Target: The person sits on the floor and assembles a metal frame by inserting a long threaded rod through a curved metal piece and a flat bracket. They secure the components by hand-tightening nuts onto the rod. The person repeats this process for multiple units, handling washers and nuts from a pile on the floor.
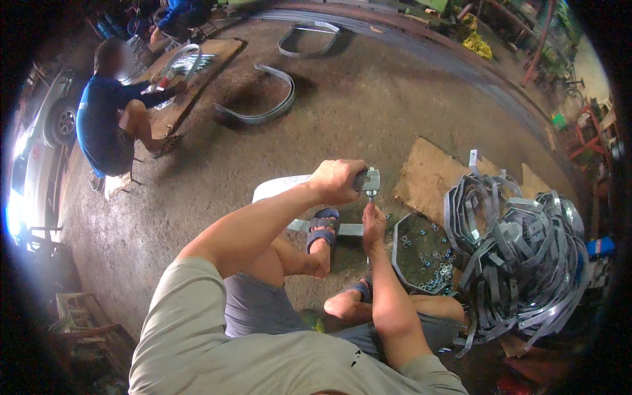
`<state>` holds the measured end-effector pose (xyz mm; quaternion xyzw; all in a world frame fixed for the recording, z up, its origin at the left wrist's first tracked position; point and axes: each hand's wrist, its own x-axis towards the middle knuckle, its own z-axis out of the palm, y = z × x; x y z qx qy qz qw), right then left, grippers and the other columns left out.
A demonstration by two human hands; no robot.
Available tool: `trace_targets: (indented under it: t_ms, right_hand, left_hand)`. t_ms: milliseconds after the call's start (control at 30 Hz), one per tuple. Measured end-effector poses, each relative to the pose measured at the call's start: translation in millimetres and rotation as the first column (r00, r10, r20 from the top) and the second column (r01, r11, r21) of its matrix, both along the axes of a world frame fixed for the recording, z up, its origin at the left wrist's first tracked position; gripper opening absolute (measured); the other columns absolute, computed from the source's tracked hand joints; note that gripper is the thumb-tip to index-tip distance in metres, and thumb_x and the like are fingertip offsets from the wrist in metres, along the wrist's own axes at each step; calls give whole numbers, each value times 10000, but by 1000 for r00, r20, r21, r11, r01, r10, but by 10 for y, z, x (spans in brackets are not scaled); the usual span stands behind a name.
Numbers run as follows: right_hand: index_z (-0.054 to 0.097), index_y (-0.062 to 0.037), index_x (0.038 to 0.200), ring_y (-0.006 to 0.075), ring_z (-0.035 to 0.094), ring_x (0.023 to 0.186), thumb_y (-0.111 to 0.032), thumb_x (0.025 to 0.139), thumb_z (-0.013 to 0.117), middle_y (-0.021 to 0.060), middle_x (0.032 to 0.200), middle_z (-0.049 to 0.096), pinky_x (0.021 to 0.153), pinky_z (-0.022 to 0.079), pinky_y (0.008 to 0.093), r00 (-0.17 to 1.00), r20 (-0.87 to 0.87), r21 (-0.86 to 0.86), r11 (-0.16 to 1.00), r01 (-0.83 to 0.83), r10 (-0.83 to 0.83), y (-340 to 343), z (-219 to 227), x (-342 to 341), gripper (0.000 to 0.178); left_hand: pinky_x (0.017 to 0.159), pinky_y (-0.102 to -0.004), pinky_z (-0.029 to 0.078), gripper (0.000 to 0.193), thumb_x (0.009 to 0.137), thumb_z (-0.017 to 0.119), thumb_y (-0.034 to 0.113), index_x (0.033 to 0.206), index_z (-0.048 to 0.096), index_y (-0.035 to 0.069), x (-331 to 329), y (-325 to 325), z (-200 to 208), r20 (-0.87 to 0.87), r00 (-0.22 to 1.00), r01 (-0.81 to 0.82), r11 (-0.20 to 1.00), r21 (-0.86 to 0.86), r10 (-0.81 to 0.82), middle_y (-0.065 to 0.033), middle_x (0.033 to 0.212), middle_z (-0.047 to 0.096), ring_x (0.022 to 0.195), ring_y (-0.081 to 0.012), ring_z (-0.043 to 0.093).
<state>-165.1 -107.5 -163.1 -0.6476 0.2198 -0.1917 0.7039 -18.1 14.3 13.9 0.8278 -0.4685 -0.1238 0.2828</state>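
My left hand (pixel 337 179) is closed round the bent end of a curved flat metal band (pixel 283 187). A squared metal tab (pixel 372 180) shows beyond its fingers. The band's lower stretch (pixel 351 230) passes by my sandalled foot. Just below the tab, my right hand (pixel 374 225) is closed on a thin metal rod, probably a bolt (pixel 370 195). Its upper end meets the underside of the tab, with what looks like a nut there. The rod's middle is hidden in my fingers.
To the right lies a big tangled pile of bent metal straps (pixel 520 257), beside cardboard (pixel 431 174). Loose nuts (pixel 434 270) lie inside an angular strap frame (pixel 395 250). Ahead are two curved bands (pixel 289 99) (pixel 309 52). A co-worker (pixel 105 118) squats at left by a board (pixel 217 56).
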Motion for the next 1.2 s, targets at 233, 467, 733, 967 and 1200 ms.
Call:
trace_targets:
  t_ms: [233,467,733,967,1200]
  right_hand:
    - [417,-109,693,78,336,644,-480,1026,500,-64,676,360,566,261,284,999,15,-46,998,-31,32,77,-119,-22,505]
    - [400,-104,689,62,311,671,-424,1039,499,-71,691,332,580,246,265,997,74,39,999,19,-21,7,70,9,484]
    - [403,-103,698,75,308,666,-418,1025,532,-63,679,321,574,250,278,996,91,-95,995,-1,9,-23,-126,36,472]
    - [423,-102,640,79,326,602,-504,995,552,-55,620,365,552,243,289,962,82,35,964,-264,260,-165,108,150,552]
    - [440,-109,628,74,318,564,-535,988,541,-59,599,370,531,221,280,957,73,47,957,-286,282,-10,244,278,568]
  left_hand:
    - [784,-439,541,460,650,718,155,1097,641,78,72,-27,-7,17,1000,20,999,-37,-19,-143,973,698,953,-354,669]
    - [771,-434,539,476,647,716,147,1113,648,77,118,8,-37,-7,999,33,999,-31,-33,-135,977,699,937,-346,673]
    - [778,-421,541,504,644,717,128,1140,645,75,129,24,-16,-25,999,45,998,-41,-46,-137,973,707,924,-341,685]
    - [783,-416,542,533,636,701,114,1162,637,61,198,224,33,-128,991,29,999,-38,-34,-157,989,715,922,-334,694]
    - [787,-429,535,534,631,703,134,1153,630,53,283,388,41,-98,995,11,996,-90,-20,-176,976,708,914,-356,686]
